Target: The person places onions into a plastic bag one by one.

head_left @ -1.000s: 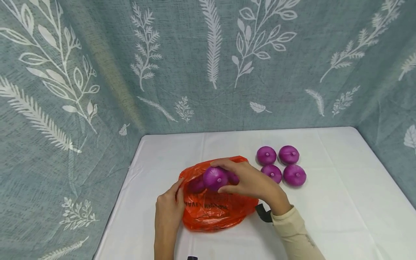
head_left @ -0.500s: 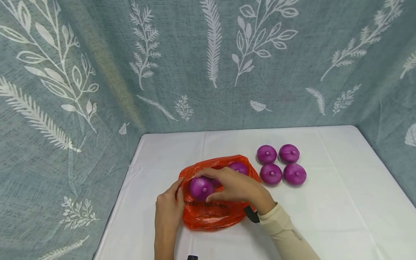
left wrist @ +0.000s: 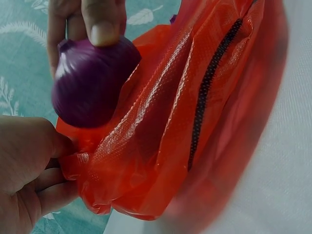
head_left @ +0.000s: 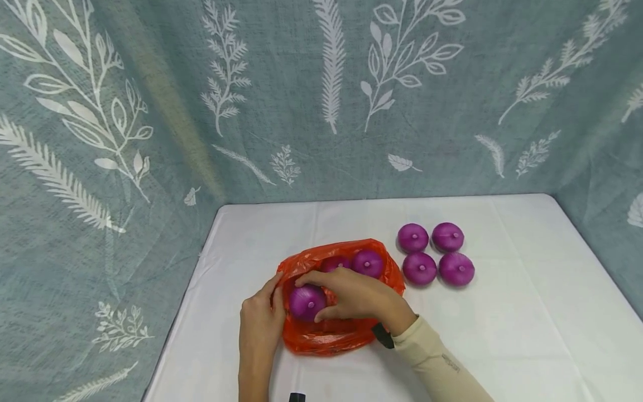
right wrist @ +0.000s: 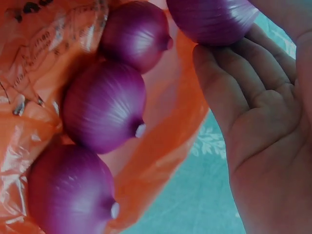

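Note:
An orange plastic bag (head_left: 346, 335) lies open on the white table (head_left: 527, 335). My left hand (head_left: 268, 310) pinches the bag's left rim; in the left wrist view the left hand (left wrist: 34, 175) bunches the orange film (left wrist: 195, 122). My right hand (head_left: 315, 297) grips a purple onion (head_left: 304, 304) at the bag's mouth, close to the left hand. The same onion (left wrist: 90, 83) shows under a thumb (left wrist: 103, 22). In the right wrist view the held onion (right wrist: 212, 19) sits at my fingertips (right wrist: 219, 78), above three onions (right wrist: 105, 105) lying in the bag (right wrist: 161, 161).
Several purple onions (head_left: 436, 254) sit in a square cluster on the table, right of the bag. Two more onions (head_left: 368, 262) show inside the bag's far end. Blue-green leaf-print cloth (head_left: 321, 100) walls the table at the back and both sides.
My right hand has carried the onion down and to the left, lower into the bag's mouth beside the left hand. The onions at the bag's far end have come into sight.

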`<state>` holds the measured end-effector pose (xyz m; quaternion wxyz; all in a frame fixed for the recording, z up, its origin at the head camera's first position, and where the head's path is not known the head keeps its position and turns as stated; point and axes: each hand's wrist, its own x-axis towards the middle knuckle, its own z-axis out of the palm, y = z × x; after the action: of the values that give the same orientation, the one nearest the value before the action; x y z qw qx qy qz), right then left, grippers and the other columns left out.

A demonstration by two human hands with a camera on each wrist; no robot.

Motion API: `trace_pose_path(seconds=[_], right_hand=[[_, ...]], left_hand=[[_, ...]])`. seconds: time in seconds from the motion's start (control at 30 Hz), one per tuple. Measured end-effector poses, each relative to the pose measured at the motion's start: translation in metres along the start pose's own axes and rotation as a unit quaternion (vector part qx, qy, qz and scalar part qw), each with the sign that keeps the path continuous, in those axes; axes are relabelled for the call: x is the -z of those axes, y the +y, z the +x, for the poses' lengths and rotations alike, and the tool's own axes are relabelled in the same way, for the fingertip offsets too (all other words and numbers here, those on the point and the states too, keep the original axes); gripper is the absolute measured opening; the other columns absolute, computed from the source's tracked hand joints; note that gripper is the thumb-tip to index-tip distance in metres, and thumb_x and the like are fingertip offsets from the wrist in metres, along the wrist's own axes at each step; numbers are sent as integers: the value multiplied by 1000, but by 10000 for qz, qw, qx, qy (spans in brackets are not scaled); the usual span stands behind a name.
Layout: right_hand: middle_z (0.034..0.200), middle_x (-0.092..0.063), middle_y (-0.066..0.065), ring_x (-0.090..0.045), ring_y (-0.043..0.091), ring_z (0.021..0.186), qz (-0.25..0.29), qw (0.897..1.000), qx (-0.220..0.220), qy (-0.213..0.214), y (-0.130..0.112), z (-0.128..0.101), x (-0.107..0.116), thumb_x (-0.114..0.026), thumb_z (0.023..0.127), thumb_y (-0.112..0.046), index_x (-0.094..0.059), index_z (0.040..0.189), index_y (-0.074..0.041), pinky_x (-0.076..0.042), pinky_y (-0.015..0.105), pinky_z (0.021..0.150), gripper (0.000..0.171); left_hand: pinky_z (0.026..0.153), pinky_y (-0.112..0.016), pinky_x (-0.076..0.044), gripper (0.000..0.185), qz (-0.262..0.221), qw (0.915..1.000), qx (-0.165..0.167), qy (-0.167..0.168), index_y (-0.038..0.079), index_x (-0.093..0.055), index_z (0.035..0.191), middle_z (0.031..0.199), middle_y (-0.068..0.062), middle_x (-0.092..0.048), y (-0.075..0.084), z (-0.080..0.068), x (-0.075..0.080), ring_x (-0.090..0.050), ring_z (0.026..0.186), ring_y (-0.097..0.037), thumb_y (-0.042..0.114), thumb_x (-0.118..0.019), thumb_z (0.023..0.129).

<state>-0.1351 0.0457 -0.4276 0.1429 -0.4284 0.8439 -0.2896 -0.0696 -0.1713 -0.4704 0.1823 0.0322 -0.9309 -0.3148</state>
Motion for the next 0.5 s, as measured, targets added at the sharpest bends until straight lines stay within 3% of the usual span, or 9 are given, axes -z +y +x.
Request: trace_pose_path(seconds=[0.13, 0.3, 0.5], right_hand=[[122, -73, -11, -68, 5, 99, -269, 9996, 25, -76, 1, 7, -7, -89, 88, -36, -59, 148, -27, -57, 28, 98, 68], [117, -74, -11, -65, 1, 82, -442, 9988, 79, -189, 1, 16, -12, -90, 87, -34, -60, 146, -26, -58, 25, 93, 67], [127, -71, -13, -68, 1, 99, -467, 9979, 93, -428, 0, 25, -15, -90, 87, -31, -60, 146, -28, -58, 30, 99, 66]], left_hand=[[70, -40, -65, 33, -8, 10000, -8, -8, 2, -72, 135, 116, -24, -76, 1, 1, 2, -71, 72, -25, 5, -69, 102], [67, -37, -64, 33, 4, 10000, -18, -5, 2, -72, 135, 113, -24, -77, 2, 1, 2, -66, 67, -22, 6, -69, 102], [82, -47, -63, 34, -58, 9999, 92, -87, 1, -71, 136, 121, -25, -75, 1, 0, 3, -78, 93, -36, 7, -69, 102]])
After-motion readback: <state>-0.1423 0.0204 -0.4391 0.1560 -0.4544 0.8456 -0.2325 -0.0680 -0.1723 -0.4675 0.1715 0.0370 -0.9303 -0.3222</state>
